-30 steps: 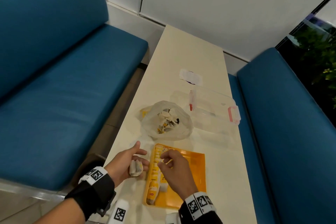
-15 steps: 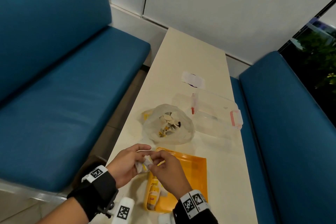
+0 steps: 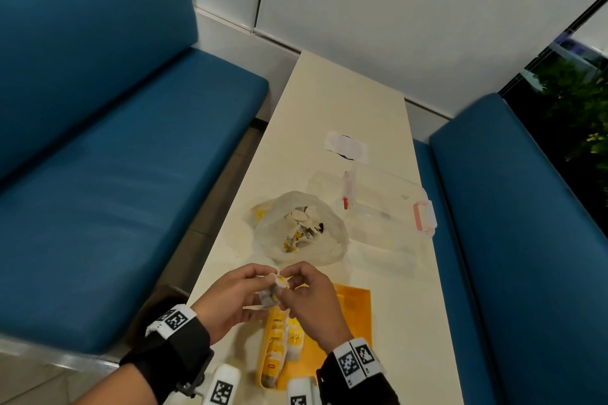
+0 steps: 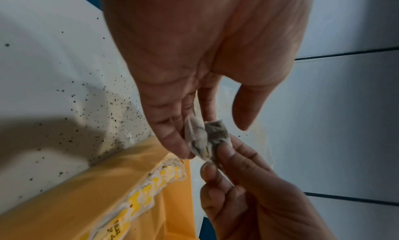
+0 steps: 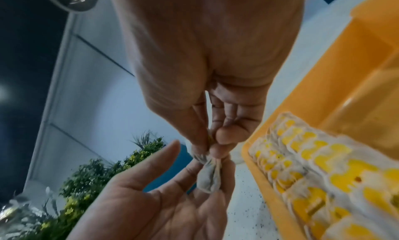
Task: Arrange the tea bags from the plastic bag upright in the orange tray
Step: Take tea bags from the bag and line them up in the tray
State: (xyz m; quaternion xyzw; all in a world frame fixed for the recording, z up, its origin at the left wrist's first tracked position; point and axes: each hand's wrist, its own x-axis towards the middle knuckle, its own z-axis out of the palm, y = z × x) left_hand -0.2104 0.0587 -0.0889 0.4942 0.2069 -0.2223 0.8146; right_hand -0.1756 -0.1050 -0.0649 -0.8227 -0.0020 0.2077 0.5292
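2 hands (image 3: 279, 293) pinch, seemingly, 1 tea bag (image 3: 275, 289) above orange tray (image 3: 353, 302).

Tea bag (image 3: 275, 289) — crumpled white paper with a yellow tag, held above the near-left corner of the orange tray (image 3: 355, 306). Row of tea bags (image 3: 279, 339) stands on edge along the tray's left wall. Plastic bag (image 3: 329, 240) — translucent, open-mouthed, just beyond the tray, more bags inside.

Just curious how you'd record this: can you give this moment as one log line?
stage: tea bag held over orange tray | left hand: holds it | right hand: pinches it | plastic bag: tea bags remain
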